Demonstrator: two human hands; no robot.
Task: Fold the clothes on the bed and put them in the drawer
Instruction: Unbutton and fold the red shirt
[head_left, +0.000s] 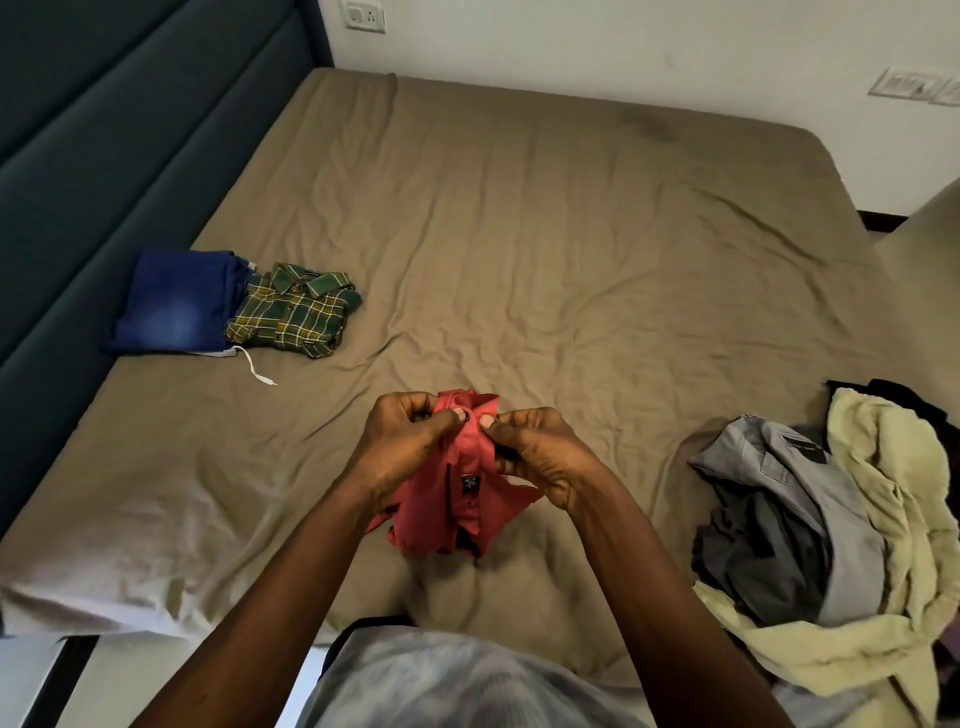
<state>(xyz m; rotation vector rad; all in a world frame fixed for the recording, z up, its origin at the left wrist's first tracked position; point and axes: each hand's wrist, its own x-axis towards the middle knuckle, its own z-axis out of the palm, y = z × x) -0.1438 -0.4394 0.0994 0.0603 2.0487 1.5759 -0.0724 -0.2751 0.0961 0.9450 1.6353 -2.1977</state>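
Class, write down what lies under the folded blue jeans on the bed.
A pale garment's edge and a white drawstring poke out beneath the blue jeans. The rest is covered, so what garment it is cannot be told.

1. Your left hand (410, 447) and right hand (540, 462) are bare, with creased knuckles and a short, pale thumbnail showing on each.
2. Your left forearm (291, 587) and right forearm (660, 587) are uncovered from the wrist down to the lower edge of the view.
3. Your top (467, 686) is pale grey with a faint bluish cast and cloudy, mottled patches.
4. Its cloth shows fine ribbed lines near the bottom edge, and a dark band runs along its upper rim.
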